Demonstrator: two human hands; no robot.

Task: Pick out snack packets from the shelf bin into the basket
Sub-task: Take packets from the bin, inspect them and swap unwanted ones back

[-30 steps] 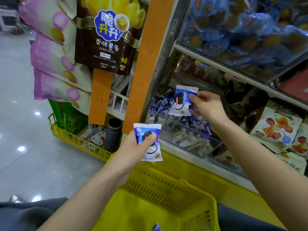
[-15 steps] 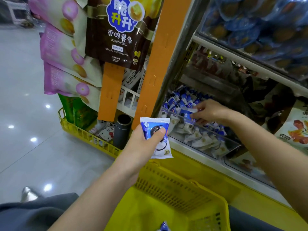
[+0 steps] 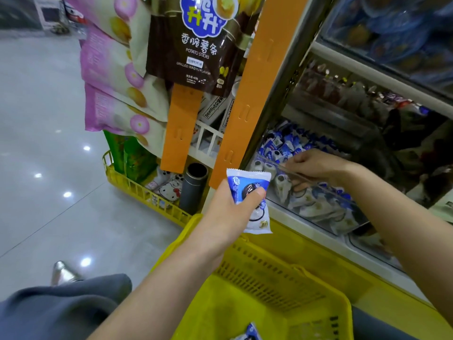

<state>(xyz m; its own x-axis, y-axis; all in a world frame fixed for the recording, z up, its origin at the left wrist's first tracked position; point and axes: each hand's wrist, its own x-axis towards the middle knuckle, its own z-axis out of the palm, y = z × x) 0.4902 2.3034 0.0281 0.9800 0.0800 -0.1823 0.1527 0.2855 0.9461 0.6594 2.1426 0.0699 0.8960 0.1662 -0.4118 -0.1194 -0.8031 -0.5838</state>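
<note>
We're holding one blue-and-white snack pkt (image 3: 259,217) in our L hand (image 3: 228,212): thumb pressing across the front, fingers wrapping behind, so that grip is closing tight on it. The pkt is hanging upright just above the far rim of the yellow basket (image 3: 269,288), which is sitting below us, btwn our forearms. Another pkt of the same kind (image 3: 250,333) is lying on the basket floor at the near edge of view.

Our R hand (image 3: 316,166) is reaching over the clear front wall of the shelf bin (image 3: 326,207), knuckles up, fingers curling down among the heaped pkts (image 3: 284,146). We're seeing the fingertips only through the plastic, so we can't tell whether that grip is holding anything.

Left of the bin, an orange upright strip (image 3: 247,94) is running along the shelf edge. A brown potato-sticks bag (image 3: 196,50) and pink bags (image 3: 112,77) are hanging beside it, over a low yellow tray (image 3: 137,182) w/ a grey tube (image 3: 193,187) standing in it.
</note>
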